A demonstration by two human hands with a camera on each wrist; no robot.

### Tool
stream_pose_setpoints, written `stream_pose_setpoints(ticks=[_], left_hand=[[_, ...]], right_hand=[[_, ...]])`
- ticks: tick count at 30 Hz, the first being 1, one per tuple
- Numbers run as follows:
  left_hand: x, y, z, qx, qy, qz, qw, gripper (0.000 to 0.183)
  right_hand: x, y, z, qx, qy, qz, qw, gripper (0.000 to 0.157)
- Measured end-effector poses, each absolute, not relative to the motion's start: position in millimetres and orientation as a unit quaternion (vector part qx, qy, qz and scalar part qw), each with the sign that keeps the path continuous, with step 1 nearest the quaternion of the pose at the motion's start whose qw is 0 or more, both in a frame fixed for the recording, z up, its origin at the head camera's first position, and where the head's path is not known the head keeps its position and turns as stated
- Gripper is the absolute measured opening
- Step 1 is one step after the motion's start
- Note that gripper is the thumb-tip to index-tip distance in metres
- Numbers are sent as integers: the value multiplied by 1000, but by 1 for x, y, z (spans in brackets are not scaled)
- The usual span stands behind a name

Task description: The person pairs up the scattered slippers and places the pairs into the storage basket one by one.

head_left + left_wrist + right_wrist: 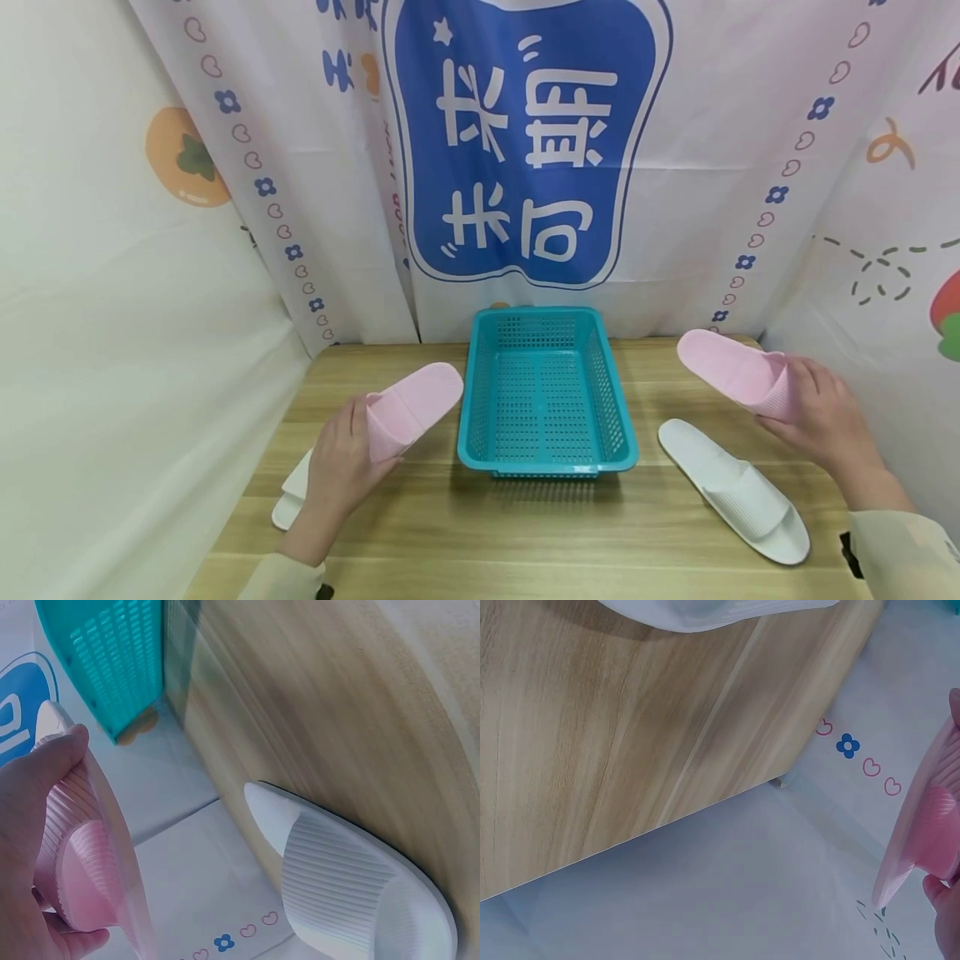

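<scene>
In the head view my left hand grips a pink slipper by its strap, left of the teal basket. My right hand grips a second pink slipper by the strap, over the table's right side. The left wrist view has the left thumb on the pink slipper, held above the table. Only part of the other pink slipper shows at the right edge of the right wrist view. A white slipper lies below the right hand; another white slipper is partly hidden by the left forearm.
The basket stands at the back middle of the wooden table, with no things seen inside. Behind it hangs a printed curtain, and white cloth closes off the left side. The right side has printed cloth too.
</scene>
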State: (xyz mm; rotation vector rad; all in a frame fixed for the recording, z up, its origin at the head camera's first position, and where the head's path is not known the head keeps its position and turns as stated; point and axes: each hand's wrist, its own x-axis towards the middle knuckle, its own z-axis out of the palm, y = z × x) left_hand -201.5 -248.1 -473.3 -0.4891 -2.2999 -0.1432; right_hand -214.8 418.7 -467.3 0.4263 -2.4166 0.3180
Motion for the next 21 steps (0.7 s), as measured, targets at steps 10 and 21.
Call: stream_pose_setpoints(ticks=[10,21], left_hand=[[-205,-243,-468,-206,-903,-59,373,118],[-210,-239,-460,-243,-885,-54,393,115]], right_hand=[[-214,411,-464,162,-923,122,328,106],[-214,400,-454,175,-918,129,331,102]])
